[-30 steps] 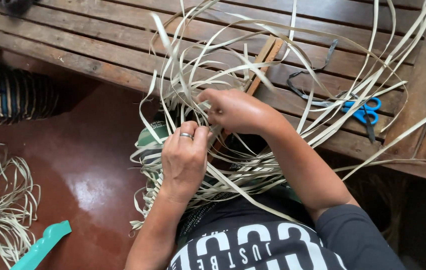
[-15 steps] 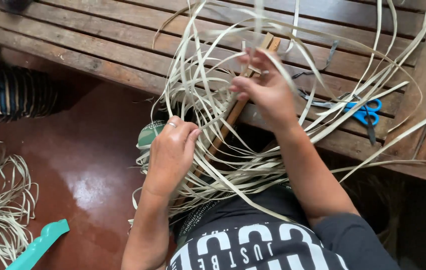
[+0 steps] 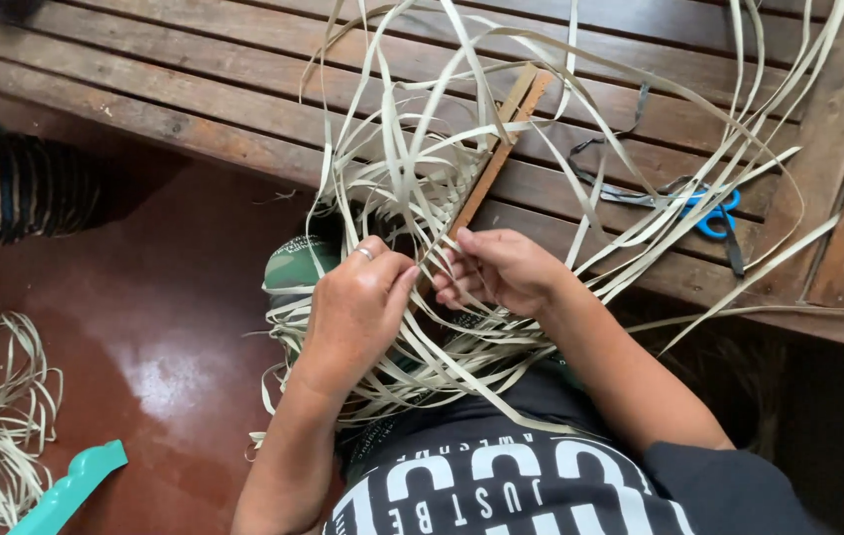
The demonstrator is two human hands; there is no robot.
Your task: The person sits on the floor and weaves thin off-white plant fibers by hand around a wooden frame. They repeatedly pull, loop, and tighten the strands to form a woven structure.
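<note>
Left hand [image 3: 357,307] pinching strips [image 3: 412,168] | right hand [image 3: 501,269] closed on one strip | light, springy; take near the weave

We see our left hand [image 3: 357,307], a ring on one finger, pressed down on a tangle of pale weaving strips [image 3: 412,188], while our right hand [image 3: 501,269] pinches a strip just beside it. A wooden slat [image 3: 489,163] runs through the strips onto the slatted bench [image 3: 194,89]. Blue-handled scissors [image 3: 709,216] lie on the bench, well apart. A teal plastic piece [image 3: 70,487] lies on the red floor [image 3: 144,327].
</note>
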